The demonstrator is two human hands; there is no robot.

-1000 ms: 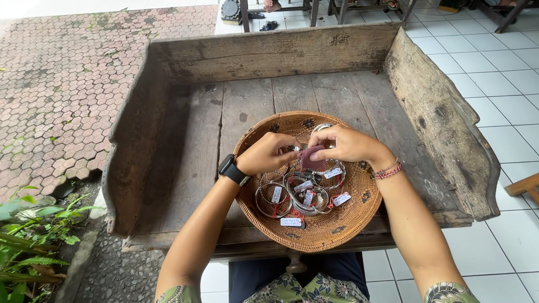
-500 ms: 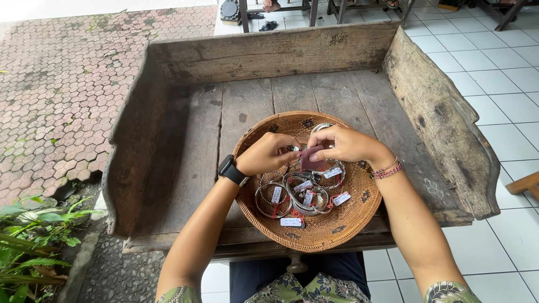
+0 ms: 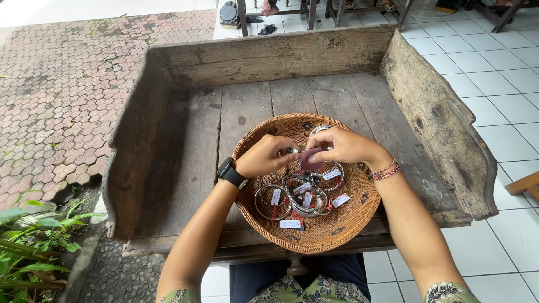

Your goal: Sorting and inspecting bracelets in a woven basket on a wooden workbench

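Two hands: both raised just above a round woven rattan basket tray [image 3: 337,224], fingertips meeting over its far half.
Left hand [image 3: 264,157]: fingers curled, pinching a small silver ring-like piece [image 3: 292,150] betw. thumb & forefinger; black smartwatch [image 3: 232,172] on that wrist.
Right hand [image 3: 343,145]: fingers pressed together on a small maroon polishing cloth [image 3: 310,159], cloth touching the silver piece held by the left hand; red & pink bead bracelets [image 3: 386,170] on the wrist.
Progress (judged): rubbing/cleaning of one piece looks underway, not finished; can't tell how many are already done.
Left to do (judged): approx. five or six silver bangles w/ white paper tags on red string [image 3: 297,193] lie piled just below the hands, nearer the body; none look set apart as finished.
Loose tag: one white paper label [image 3: 291,224] lies alone near the tray's near rim.
Worktop: old grey weathered plank worktop [image 3: 191,157] w/ raised wooden sides on left, right & far edge; tray sits toward its near edge, below both hands.
Floor, right of right hand: white square tiles [image 3: 505,112].
Ground, left of left hand: reddish hexagon paving [image 3: 62,95], green leafy plant [image 3: 28,235] at near-left corner.
Beyond the hands: dark furniture legs [image 3: 314,11] & sandals, partly cut off by the frame.
Person: seated, dark trousers, green patterned sleeves visible at bottom.
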